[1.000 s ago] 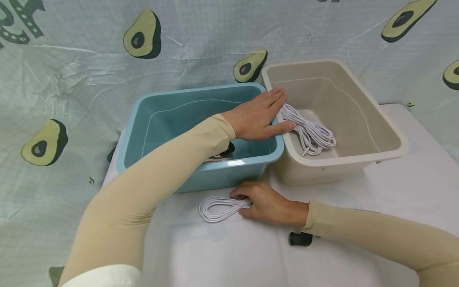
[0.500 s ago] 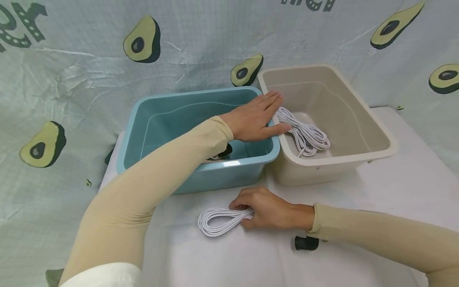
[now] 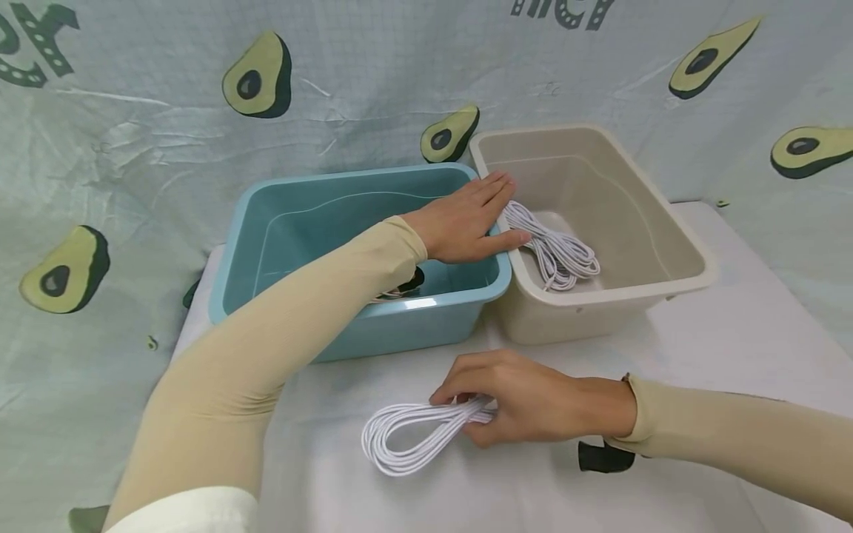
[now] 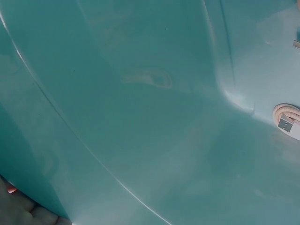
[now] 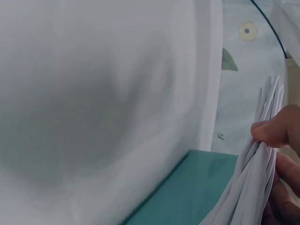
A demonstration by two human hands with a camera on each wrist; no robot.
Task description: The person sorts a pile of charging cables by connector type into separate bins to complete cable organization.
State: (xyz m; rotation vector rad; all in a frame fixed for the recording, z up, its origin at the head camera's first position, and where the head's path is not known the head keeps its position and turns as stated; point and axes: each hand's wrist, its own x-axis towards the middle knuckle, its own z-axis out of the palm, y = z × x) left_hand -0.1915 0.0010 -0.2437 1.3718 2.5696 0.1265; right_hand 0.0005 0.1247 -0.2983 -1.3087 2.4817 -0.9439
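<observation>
My right hand (image 3: 523,400) pinches a looped bundle of white cable (image 3: 413,437) above the table, in front of the bins. In the right wrist view the thumb and fingers press round the middle of the white cable (image 5: 255,164). My left hand (image 3: 463,222) lies flat with straight fingers across the rims where the blue bin (image 3: 393,314) meets the beige bin (image 3: 620,296). Another white cable bundle (image 3: 560,252) lies inside the beige bin. Inside the blue bin, partly hidden by the left arm, are a black item (image 3: 415,280) and a pale cable with a USB plug (image 4: 285,123).
A white cloth (image 3: 333,474) covers the table under both bins. Behind stands a backdrop (image 3: 360,66) printed with avocados. A black wrist-camera piece (image 3: 605,457) shows beneath the right sleeve.
My right hand has lifted the white cable bundle off the table and drawn it back towards me, away from the blue bin. The left hand keeps its place on the rims.
</observation>
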